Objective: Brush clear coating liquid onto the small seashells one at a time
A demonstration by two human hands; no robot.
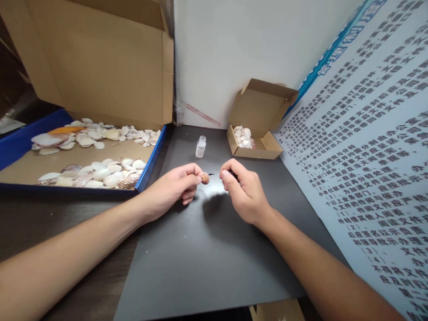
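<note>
Left hand (182, 183): thumb and forefinger pinched on the edge of a small brown shell (205, 179), held above a dark grey mat (200, 267). Right hand (245, 191) faced it across a short gap, fingers curled, thumb tip close to forefinger; could not tell whether anything sat between them. Beyond the hands, a small clear bottle (200, 148) stood upright on the mat. Farther right, an open carton (257, 154) held pale shells (245, 137) in its left part. At left, a large blue-sided box (152, 156), lid raised, carried two spreads of mostly white shells (113, 179). Printed sheet (354, 178) along the right side.
</note>
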